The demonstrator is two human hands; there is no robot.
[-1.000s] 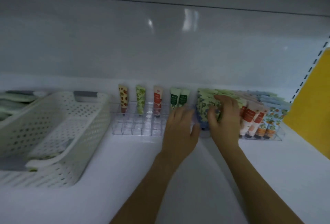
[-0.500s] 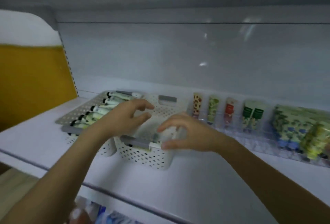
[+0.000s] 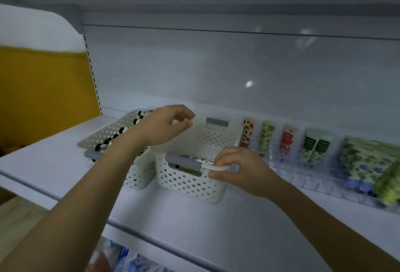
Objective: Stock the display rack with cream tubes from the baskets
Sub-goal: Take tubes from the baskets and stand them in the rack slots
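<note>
Two white perforated baskets stand side by side on the shelf. The left basket [image 3: 101,135] holds several cream tubes with black caps [image 3: 121,133]. My right hand [image 3: 238,169] pinches the front rim of the right basket [image 3: 186,181], in which a few tubes lie low. My left hand [image 3: 164,127] hovers over the gap between the baskets, fingers loosely curled and holding nothing. The clear display rack [image 3: 303,172] sits to the right. Upright tubes [image 3: 267,135] stand along its back row, and a packed block of green-blue tubes [image 3: 365,159] fills its right end.
A yellow side panel [image 3: 43,102] closes the shelf on the left. The white shelf [image 3: 177,213] has a front edge running diagonally below my arms. Packaged goods [image 3: 123,258] show on a lower shelf. A glossy white back wall rises behind everything.
Both hands left the packed tubes in the rack and moved left to the baskets as my view swung left. My right hand now holds the right basket's front rim.
</note>
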